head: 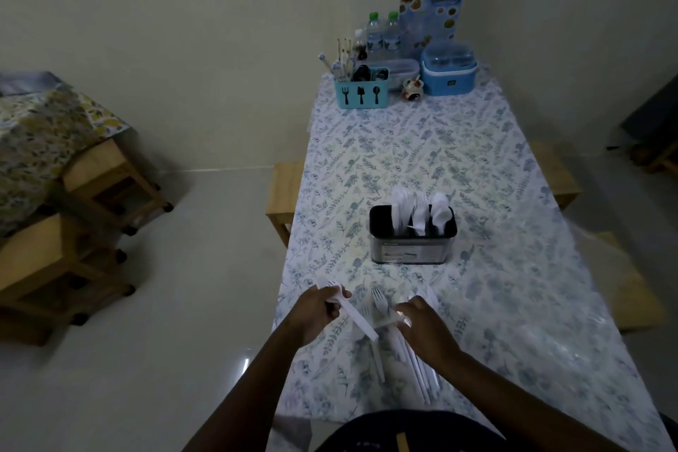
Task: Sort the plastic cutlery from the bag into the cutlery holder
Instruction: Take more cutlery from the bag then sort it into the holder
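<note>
Left hand [318, 309]: grip closed round white plastic fork [361, 323], tines up-left, handle slanting down-right. Right hand [425, 327]: fingertips pinch end of 2nd white plastic utensil [385, 322], type unclear. Loose white plastic cutlery pile [418, 374]: flat on floral-cloth worktop [477, 165], under and betw. both hands. Black-rimmed steel cutlery holder [411, 249]: upright, mid-worktop, well beyond hands; white pcs stand in its compartments. Blue plastic caddy [361, 94]: far end.

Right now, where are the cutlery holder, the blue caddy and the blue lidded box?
Cutlery holder [411, 249]: head view, on its metal front wall.
Blue caddy [361, 103]: head view, on its front face.
Blue lidded box [436, 84]: head view, on its lower front wall.
</note>
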Demonstrator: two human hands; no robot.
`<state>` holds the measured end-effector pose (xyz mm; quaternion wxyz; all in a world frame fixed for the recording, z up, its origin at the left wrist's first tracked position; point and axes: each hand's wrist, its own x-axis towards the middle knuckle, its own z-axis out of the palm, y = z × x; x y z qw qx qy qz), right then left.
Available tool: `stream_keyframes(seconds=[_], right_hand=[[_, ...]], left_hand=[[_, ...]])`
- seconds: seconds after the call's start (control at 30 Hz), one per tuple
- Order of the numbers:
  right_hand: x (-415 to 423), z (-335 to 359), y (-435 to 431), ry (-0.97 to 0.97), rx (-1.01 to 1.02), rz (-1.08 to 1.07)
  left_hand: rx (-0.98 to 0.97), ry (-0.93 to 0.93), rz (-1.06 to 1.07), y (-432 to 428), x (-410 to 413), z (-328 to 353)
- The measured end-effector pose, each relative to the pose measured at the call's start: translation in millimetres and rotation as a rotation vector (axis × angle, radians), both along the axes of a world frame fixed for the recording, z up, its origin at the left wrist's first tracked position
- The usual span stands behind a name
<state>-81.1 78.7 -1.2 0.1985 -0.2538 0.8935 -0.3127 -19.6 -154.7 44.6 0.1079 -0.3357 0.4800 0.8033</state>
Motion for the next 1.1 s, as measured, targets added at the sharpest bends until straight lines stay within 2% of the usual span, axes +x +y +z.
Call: stream_keyframes(seconds=[0.13,0.33,0.47,0.6,0.77,0.93,1.1], right_hand=[[-5.4,-11.6,-3.8,0.115,0.14,0.137],[-8.0,-25.2,-1.7,0.075,0.236,0.243],[-1.5,-20.4,1.3,-0.039,0.145,0.068],[3.2,-3.2,2.3,-0.2,-0.092,-0.136],[13.2,26.4,-4.0,-0.393,-0.318,-0.129],[20.0,30.1,-3.0,-0.448,-0.363,-0.127],[22.5,34.5,-3.8,-0.392,-0.322,-0.124]], left_hand=[[-0.02,-0.017,0.03,-11.9,21.7,-7.9],[-0.005,-0.033,0.11,-13.6,41.5,-22.4],[0.022,-0.068,0.169,-10.3,44.2,-23.4],[0.034,-0.095,0.171,-4.5,40.3,-21.4],[0.028,-0.054,0.099,8.9,30.7,-8.7],[0.117,-0.043,0.134,17.1,24.1,-1.6],[0.16,-0.014,0.158,21.4,26.2,0.7]])
